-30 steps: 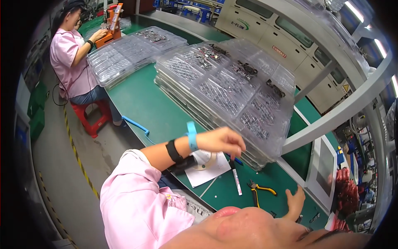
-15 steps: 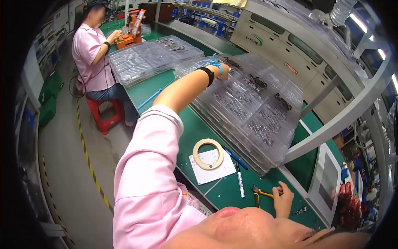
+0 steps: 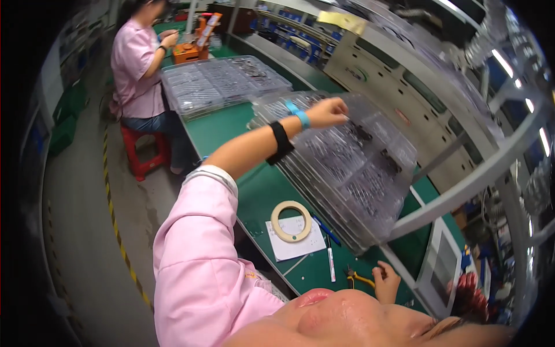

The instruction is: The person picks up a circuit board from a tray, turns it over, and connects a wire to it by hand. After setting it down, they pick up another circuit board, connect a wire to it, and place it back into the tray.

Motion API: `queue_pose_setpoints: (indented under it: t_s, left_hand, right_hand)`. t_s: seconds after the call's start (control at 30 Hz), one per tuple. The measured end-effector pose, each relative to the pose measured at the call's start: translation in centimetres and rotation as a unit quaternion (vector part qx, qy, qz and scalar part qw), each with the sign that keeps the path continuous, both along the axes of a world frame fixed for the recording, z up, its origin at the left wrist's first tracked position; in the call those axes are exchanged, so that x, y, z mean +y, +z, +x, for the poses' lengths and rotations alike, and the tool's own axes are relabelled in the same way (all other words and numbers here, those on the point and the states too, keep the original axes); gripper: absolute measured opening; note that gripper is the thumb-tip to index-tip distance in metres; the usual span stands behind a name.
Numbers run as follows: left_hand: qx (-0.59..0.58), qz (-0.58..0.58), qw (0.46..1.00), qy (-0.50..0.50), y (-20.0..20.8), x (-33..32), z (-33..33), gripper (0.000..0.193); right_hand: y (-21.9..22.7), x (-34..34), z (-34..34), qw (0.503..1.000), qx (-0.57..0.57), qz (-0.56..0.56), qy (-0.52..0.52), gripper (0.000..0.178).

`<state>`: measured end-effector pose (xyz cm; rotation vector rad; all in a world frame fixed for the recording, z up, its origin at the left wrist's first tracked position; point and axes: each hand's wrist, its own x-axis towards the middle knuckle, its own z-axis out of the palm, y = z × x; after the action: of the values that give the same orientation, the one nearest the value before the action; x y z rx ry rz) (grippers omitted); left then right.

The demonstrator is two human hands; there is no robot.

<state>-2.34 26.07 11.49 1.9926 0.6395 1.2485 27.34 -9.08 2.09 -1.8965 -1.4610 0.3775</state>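
Note:
My left hand [image 3: 328, 113] is raised over the stacked clear plastic trays [image 3: 332, 151], which hold many small dark and metallic parts. Its fingers are pinched together; whatever lies at their tips is too small to name. A blue wrist strap [image 3: 299, 115] and a black band [image 3: 280, 142] circle that wrist. At the lower right, my right hand [image 3: 386, 282] is loosely curled with fingers apart, and I see nothing in it. Beside it lie pliers [image 3: 363, 280] with yellow handles, one handle end close to the fingers.
A tape roll [image 3: 276, 230] lies on white paper [image 3: 289, 248], near a blue pen [image 3: 327, 230] and a white marker [image 3: 331, 265]. A grey frame post [image 3: 457, 191] crosses at right. Farther left, a seated co-worker [image 3: 139, 69] is beside more trays [image 3: 193, 87] and an orange device [image 3: 191, 53].
My left hand has come up off the parts in the tray and moved slightly right, its fingers now in plain view. My right hand stays beside the pliers. The whole view has shifted a little.

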Motion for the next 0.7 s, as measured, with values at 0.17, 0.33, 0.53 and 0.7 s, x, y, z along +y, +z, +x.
queue_pose_setpoints:
  t_s: [0.17,0.33,0.53,0.7]
  left_hand:
    - [-0.233,-0.193,0.892,-0.336,-0.9,-11.3,-0.1,0.018]
    - [-0.192,-0.236,0.840,-0.449,-3.8,-16.3,2.7,0.019]
    - [-0.152,-0.284,0.800,-0.506,-7.7,-18.7,5.1,0.018]
    - [-0.149,-0.363,0.779,-0.489,-9.6,-19.2,5.6,0.018]
  right_hand:
    - [1.3,0.5,-3.0,0.986,0.133,0.038,0.098,0.032]
    - [2.9,2.4,-7.2,0.928,0.308,0.136,0.156,0.045]
    - [-0.3,2.9,-8.7,0.807,0.532,0.208,0.149,0.038]
    - [-3.2,3.1,-7.4,0.876,0.428,0.200,0.100,0.028]
